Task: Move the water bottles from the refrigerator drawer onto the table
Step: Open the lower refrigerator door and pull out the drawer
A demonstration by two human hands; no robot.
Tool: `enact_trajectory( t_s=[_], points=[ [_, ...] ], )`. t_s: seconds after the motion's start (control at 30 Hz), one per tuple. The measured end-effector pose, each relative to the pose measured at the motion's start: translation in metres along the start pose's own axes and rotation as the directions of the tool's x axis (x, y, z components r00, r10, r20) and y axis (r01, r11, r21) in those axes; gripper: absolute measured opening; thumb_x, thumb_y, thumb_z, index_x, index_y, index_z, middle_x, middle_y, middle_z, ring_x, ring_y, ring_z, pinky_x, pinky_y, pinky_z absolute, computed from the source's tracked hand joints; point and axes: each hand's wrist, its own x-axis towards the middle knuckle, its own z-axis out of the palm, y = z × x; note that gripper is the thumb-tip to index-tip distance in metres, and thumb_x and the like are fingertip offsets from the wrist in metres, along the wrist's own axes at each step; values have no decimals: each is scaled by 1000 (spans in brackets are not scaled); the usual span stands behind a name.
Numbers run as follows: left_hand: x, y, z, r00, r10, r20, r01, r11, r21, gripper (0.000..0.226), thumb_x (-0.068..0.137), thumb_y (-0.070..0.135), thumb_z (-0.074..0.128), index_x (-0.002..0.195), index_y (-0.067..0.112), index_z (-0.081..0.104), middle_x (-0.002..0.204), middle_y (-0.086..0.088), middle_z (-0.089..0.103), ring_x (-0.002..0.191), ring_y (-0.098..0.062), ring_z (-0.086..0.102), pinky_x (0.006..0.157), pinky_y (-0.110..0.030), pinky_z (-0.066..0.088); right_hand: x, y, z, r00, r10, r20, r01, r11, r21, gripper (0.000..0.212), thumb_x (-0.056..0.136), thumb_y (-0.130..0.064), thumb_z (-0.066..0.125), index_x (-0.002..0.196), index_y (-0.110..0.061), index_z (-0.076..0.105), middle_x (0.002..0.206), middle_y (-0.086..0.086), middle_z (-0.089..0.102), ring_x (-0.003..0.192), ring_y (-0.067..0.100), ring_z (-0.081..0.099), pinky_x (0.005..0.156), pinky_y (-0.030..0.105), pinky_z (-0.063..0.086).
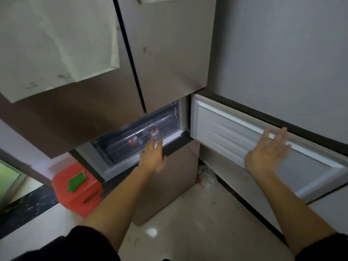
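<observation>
1. At the centre of the frame, in the single head view, a fridge compartment stands exposed, its door [263, 147] swung out toward the right of the frame with the white inner lining showing.
2. Inside the compartment sits a clear plastic drawer [139, 136], not yet pulled out; through its blurred front, the water bottles [150, 133] show as pale shapes with red-and-white patches, lying inside. How many there are cannot be told.
3. The left hand [153, 157] reaches to the drawer's lower right front, fingers [151, 144] straight and close together, clamped on nothing; whether they touch the drawer is unclear.
4. The right hand [267, 153] lies flat against the door's lining, its fingers spread apart and holding nothing, seemingly keeping the door wide.
5. At lower left, a red box [77, 189] with a green pad on top stands on the floor beside the fridge. No worktop is in view.
6. Judged from this, the step in hand is gaining access to the drawer. The next move calls for hooking the drawer's front edge and sliding it out, so a bottle can be gripped.
</observation>
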Motion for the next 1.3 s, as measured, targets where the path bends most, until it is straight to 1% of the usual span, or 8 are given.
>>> enact_trajectory(
  t_s=[0.17,0.33,0.43,0.53,0.63,0.73,1.07,1.3],
  points=[
    [-4,-64,18,970,-243,15,207,789,-578,65,97,23,56,153,14,24,147,-3,35,133,-23,40,107,-39,39,-41,-106,56,864,-317,391,168,914,369,80,87,-6,55,157,-7,15,162,22,13,149,39,13,121,46,10],
    [14,-92,19,835,-524,170,335,237,-912,53,99,16,51,148,12,32,138,2,42,114,-23,50,100,-45,48,-34,-199,89,611,-381,694,-286,711,642,59,97,-2,49,153,-10,32,151,9,42,132,25,47,101,30,43],
    [32,-100,23,785,-570,241,254,-58,-965,51,95,7,49,145,13,38,127,-6,49,112,-23,51,87,-41,53,-22,-248,112,501,-348,793,-581,543,606,47,101,-10,46,147,-15,39,127,5,55,110,16,56,96,31,51],
    [52,-102,22,766,-577,284,145,-276,-950,29,91,4,47,117,9,58,105,-6,60,104,-22,58,76,-38,55,-9,-281,137,396,-418,818,-698,443,563,48,98,-11,50,145,-21,44,135,7,53,116,20,57,95,37,54],
    [74,-108,10,802,-521,292,41,-439,-898,19,92,3,42,91,13,58,95,-6,65,102,-26,64,80,-37,55,8,-313,158,362,-433,825,-775,352,525,26,100,-13,45,123,-19,56,124,7,60,104,20,61,82,35,58],
    [96,-118,0,781,-540,314,-104,-608,-787,23,96,2,40,78,10,53,75,-8,53,71,-25,61,92,-46,54,27,-335,170,346,-389,854,-882,175,437,9,97,-4,47,96,-8,55,97,13,58,82,24,57,64,37,57],
    [111,-128,6,773,-566,286,-232,-672,-703,14,85,1,50,72,6,52,77,-14,49,85,-31,49,106,-61,38,62,-329,182,277,-426,861,-961,-104,258,9,91,-7,50,84,-9,55,104,13,61,111,32,61,85,43,55],
    [94,-114,-1,736,-576,357,-204,-691,-694,32,91,34,64,100,5,54,87,-13,50,83,-26,53,72,-44,59,59,-324,169,266,-427,864,-962,-64,265,51,93,-43,63,128,-10,48,122,14,60,110,31,60,88,44,52]
  ],
)
